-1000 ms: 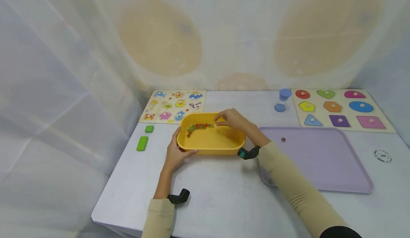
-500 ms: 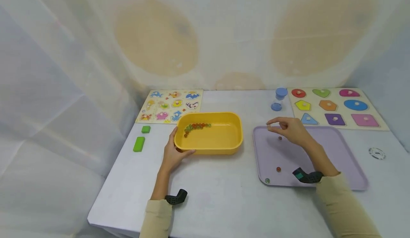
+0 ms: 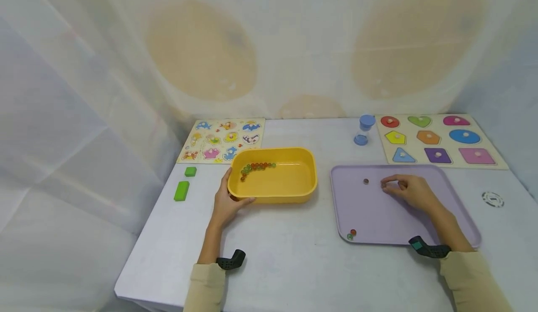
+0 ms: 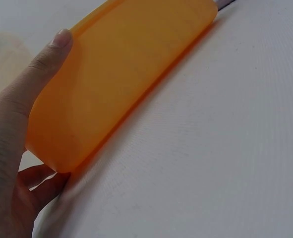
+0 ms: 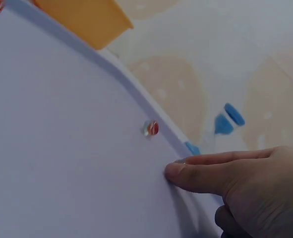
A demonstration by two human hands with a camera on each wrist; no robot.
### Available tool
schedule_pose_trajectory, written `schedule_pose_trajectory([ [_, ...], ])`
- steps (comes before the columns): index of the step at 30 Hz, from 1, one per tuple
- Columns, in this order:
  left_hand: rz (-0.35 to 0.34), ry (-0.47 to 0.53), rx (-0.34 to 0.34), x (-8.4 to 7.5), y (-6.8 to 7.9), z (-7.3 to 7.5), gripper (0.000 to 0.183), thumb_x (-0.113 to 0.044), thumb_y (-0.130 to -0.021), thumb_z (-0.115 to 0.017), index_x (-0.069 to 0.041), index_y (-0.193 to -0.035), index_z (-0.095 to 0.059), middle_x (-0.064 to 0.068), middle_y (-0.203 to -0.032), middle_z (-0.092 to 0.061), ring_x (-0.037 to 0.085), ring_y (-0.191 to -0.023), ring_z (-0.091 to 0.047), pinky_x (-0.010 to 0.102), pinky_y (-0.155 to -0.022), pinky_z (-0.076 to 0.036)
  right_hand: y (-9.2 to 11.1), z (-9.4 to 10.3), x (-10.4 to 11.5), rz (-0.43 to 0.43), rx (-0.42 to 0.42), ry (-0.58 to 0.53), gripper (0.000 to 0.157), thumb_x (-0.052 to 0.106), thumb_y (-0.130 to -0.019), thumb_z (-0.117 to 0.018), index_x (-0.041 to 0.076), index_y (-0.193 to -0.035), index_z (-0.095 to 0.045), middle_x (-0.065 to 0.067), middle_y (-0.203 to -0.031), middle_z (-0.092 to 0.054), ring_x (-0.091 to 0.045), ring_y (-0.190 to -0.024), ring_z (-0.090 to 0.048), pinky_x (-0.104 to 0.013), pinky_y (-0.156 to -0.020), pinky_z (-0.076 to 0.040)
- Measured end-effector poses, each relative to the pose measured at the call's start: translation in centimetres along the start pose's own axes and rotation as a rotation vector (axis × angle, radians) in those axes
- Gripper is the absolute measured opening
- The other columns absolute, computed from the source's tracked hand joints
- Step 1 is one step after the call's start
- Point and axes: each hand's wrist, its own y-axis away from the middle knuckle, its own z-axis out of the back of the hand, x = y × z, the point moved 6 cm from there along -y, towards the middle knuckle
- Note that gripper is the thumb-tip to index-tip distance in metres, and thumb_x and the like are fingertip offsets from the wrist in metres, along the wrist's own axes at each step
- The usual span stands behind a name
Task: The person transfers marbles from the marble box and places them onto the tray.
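Observation:
My left hand [image 3: 227,204] holds the left end of a yellow plastic bin [image 3: 277,199], thumb on its front wall, fingers behind the left side. In the left wrist view the bin's wall [image 4: 121,74] looks orange. Red and green glass marbles [image 3: 260,166] lie along the bin's back left. Over the purple tray [image 3: 378,218] on the right, my right hand [image 3: 414,193] pinches a small marble [image 3: 383,185] between thumb and index finger, mostly hidden by the fingertips. A reddish marble [image 5: 152,128] lies nearby on the tray. Two more, red [image 3: 353,232] and green [image 3: 350,237], sit at its front left corner.
An animal puzzle board [image 3: 222,139] lies at the back left, a shape puzzle board [image 3: 439,141] at the back right. Between them stands a blue sand timer [image 3: 364,130]. Green blocks [image 3: 181,191] are on the left; a round black-and-white disc [image 3: 492,199] is right of the tray.
My right hand has moved right from over the bin to the tray. On the tray, the red marble has rolled toward the green one at the front left corner. My left hand stays on the bin.

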Motion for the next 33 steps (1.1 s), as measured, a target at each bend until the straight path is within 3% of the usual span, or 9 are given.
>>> schedule_pose_trajectory([
  [4,0.005,0.003,-0.008,0.1,0.0,0.0,0.104,-0.034,-0.062,-0.081,-0.027,-0.142,-0.016,-0.003,-0.143,-0.031,0.018,-0.125,-0.038,0.041,-0.102,-0.034,-0.5,0.4,0.9,0.023,-0.025,-0.004,0.037,0.037,-0.078,-0.067,0.014,-0.106,-0.066,0.004,-0.052,-0.035,-0.009,-0.046,-0.03,-0.023,-0.04,-0.022],
  [7,0.011,0.006,-0.007,0.2,0.0,0.1,0.103,-0.033,-0.062,-0.081,-0.028,-0.142,-0.016,-0.004,-0.144,-0.031,0.017,-0.125,-0.038,0.041,-0.102,-0.034,-1.5,1.0,3.0,0.051,-0.04,-0.045,0.038,0.039,-0.077,-0.068,0.017,-0.107,-0.065,0.003,-0.053,-0.035,-0.01,-0.044,-0.031,-0.023,-0.039,-0.023],
  [11,0.007,0.008,-0.005,0.2,-0.1,0.0,0.103,-0.033,-0.063,-0.081,-0.028,-0.142,-0.016,-0.003,-0.144,-0.03,0.019,-0.126,-0.038,0.042,-0.102,-0.033,-3.9,1.4,7.8,0.134,-0.054,-0.148,0.032,0.037,-0.078,-0.067,0.019,-0.104,-0.066,0.0,-0.053,-0.034,-0.013,-0.041,-0.033,-0.022,-0.035,-0.028],
  [16,-0.003,-0.002,-0.01,0.2,-0.2,0.0,0.103,-0.033,-0.062,-0.081,-0.028,-0.142,-0.016,-0.003,-0.144,-0.031,0.018,-0.126,-0.037,0.042,-0.102,-0.033,-7.6,0.7,15.3,0.296,-0.072,-0.221,0.025,0.034,-0.079,-0.067,0.021,-0.1,-0.067,0.002,-0.052,-0.031,-0.013,-0.043,-0.03,-0.023,-0.037,-0.024],
  [20,-0.006,-0.008,-0.015,0.1,-0.2,0.2,0.103,-0.034,-0.062,-0.081,-0.029,-0.142,-0.016,-0.002,-0.144,-0.031,0.019,-0.126,-0.038,0.042,-0.102,-0.034,-10.4,-1.4,21.3,0.426,-0.007,-0.256,0.023,0.031,-0.079,-0.068,0.018,-0.098,-0.068,0.003,-0.051,-0.03,-0.013,-0.045,-0.027,-0.023,-0.041,-0.023],
  [25,0.006,-0.005,-0.009,0.2,-0.1,0.2,0.103,-0.034,-0.063,-0.081,-0.028,-0.143,-0.016,-0.002,-0.143,-0.031,0.02,-0.124,-0.04,0.043,-0.1,-0.036,-12.9,-5.6,27.1,0.55,0.131,-0.253,0.02,0.025,-0.08,-0.067,0.015,-0.098,-0.069,0.005,-0.048,-0.03,-0.01,-0.044,-0.024,-0.021,-0.044,-0.023],
  [30,-0.004,0.001,0.006,0.3,-0.1,0.0,0.102,-0.035,-0.065,-0.079,-0.029,-0.143,-0.014,-0.003,-0.144,-0.03,0.019,-0.124,-0.04,0.041,-0.099,-0.038,-14.6,-10.3,30.1,0.552,0.307,-0.191,0.021,0.022,-0.082,-0.065,0.012,-0.101,-0.068,0.003,-0.048,-0.031,-0.01,-0.044,-0.025,-0.02,-0.045,-0.023],
  [33,-0.009,-0.003,0.011,0.3,-0.1,-0.1,0.102,-0.039,-0.065,-0.078,-0.03,-0.143,-0.014,-0.003,-0.144,-0.029,0.018,-0.124,-0.04,0.039,-0.098,-0.038,-15.3,-12.7,30.9,0.541,0.383,-0.152,0.021,0.02,-0.083,-0.064,0.011,-0.101,-0.068,0.0,-0.055,-0.042,-0.011,-0.049,-0.03,-0.021,-0.047,-0.025],
])
